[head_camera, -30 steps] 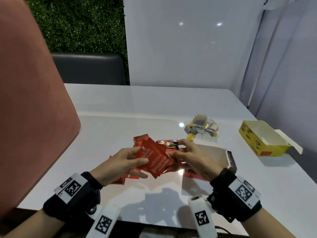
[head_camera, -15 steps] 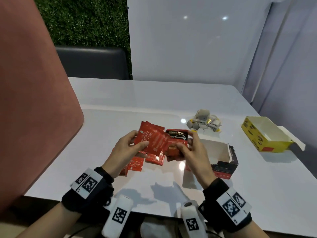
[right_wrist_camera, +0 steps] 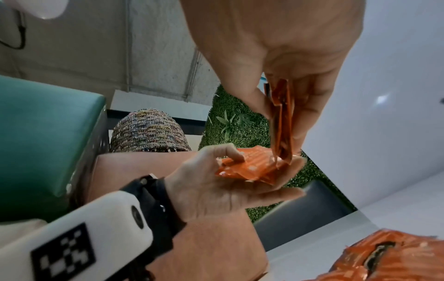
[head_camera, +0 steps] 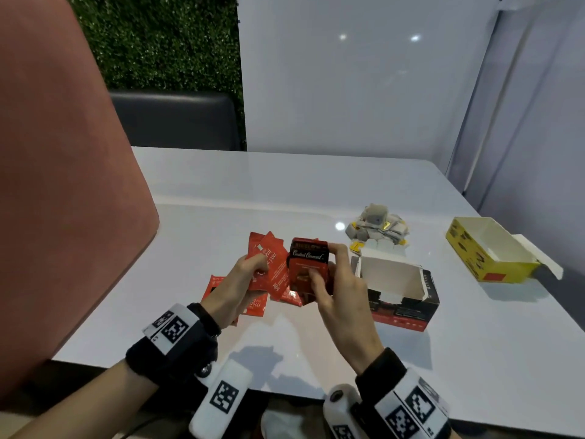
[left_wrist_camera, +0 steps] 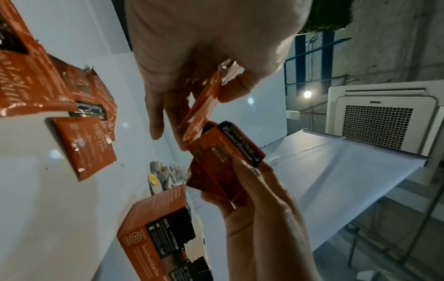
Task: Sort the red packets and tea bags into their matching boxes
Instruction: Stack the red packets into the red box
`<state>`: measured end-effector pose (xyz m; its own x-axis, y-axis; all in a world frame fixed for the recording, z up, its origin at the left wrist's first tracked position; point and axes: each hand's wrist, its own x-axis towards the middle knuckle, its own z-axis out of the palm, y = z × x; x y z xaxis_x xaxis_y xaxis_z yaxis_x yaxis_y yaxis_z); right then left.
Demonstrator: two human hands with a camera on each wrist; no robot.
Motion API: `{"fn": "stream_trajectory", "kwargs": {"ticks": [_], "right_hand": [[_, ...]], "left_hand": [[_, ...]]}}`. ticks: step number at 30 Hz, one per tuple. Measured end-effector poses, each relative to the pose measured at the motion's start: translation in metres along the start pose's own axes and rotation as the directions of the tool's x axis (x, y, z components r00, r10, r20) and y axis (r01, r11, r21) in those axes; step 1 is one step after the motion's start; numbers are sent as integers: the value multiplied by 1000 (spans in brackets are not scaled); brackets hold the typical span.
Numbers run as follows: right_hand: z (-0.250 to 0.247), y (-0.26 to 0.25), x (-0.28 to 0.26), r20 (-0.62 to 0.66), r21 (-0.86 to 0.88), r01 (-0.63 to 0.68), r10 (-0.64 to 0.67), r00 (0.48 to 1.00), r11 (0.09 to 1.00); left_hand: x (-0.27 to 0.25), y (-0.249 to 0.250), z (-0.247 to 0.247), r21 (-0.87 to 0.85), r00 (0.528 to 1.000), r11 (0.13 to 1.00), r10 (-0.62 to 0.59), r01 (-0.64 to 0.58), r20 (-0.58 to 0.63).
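My left hand (head_camera: 254, 269) pinches a few red packets (head_camera: 269, 261) fanned upward above the table. Right beside it, my right hand (head_camera: 323, 264) grips an upright stack of red packets with a black band (head_camera: 308, 259), thumb on its front. The two bunches touch at their edges (left_wrist_camera: 199, 131). More red packets (head_camera: 256, 307) lie loose on the table under my left hand. The red and black box (head_camera: 402, 307) stands open just right of my right hand. A pile of tea bags (head_camera: 376, 229) lies behind it. The yellow box (head_camera: 484, 255) sits open at the far right.
The white table (head_camera: 316, 191) stretches back to a white panel. A pink chair back (head_camera: 63, 185) rises close on the left. The yellow box's flap (head_camera: 538, 258) hangs out to the right. The near table edge (head_camera: 285, 384) runs just behind my wrists.
My right hand has drawn a black-banded stack out of the shared bunch and turned it upright. My left hand keeps the fanned packets, and both hands sit a little higher.
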<state>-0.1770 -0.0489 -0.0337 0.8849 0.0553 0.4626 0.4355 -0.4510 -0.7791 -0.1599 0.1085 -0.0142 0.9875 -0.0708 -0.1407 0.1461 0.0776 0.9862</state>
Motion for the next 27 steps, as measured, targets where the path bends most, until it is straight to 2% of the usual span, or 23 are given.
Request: {"fn": "stream_trajectory", "kwargs": {"ticks": [5,8,10,12,14,18,20,22,24,27], "right_hand": [[5,-7,5,88,85,-20,12,996,996],[-2,-11,9,71,201,-86,73,995,976],[-3,-7,12,8,95,-33,33,999,995],[3,-2,16,16,-88,12,-10,1000,996],[14,-1,17,76,-146,-33,44,996,989],[31,2,17,169,142,-238,213,962,961],[30,2,18,242,295,-340,274,931,893],[27,4,17,317,403,-403,288,904,821],[23,5,16,388,409,-427,270,881,806],[19,5,17,478,298,-432,259,840,851]], "left_hand": [[-1,2,8,-119,998,993,-20,28,63],[3,6,6,-224,999,974,-37,36,2],[9,3,2,-233,995,968,-102,98,-6],[14,-3,0,-116,985,978,-173,172,8],[18,-5,4,17,981,982,-190,190,30],[24,-4,14,223,970,955,-222,196,96],[28,-4,15,351,969,919,-227,180,97],[31,-1,17,403,960,895,-254,188,116],[32,4,17,434,946,881,-282,189,159],[34,9,11,502,910,838,-357,213,209]]}}
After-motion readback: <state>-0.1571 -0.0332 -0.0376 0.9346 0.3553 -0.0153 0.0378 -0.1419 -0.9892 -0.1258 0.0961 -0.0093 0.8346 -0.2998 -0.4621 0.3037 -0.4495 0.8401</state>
